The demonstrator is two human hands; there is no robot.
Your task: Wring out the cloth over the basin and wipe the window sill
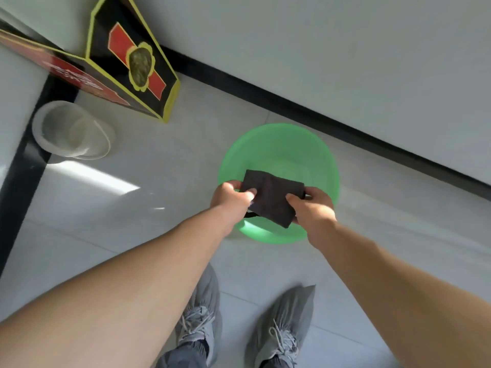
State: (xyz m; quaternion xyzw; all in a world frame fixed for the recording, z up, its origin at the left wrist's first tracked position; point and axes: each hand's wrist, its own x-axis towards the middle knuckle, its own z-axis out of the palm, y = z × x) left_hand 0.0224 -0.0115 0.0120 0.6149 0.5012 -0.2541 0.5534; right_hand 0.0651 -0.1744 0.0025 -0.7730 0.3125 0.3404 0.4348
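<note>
The dark cloth (271, 197) is held flat over the green basin (279, 144), pinched by the left hand (231, 197) and right hand (310, 205). It should be twisted tightly there, so drips are caught.

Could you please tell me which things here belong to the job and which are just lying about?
For the job: dark cloth, gripped by the left hand and right hand; green basin below it.
Lying about: black, red and yellow box; white lined bin.
</note>
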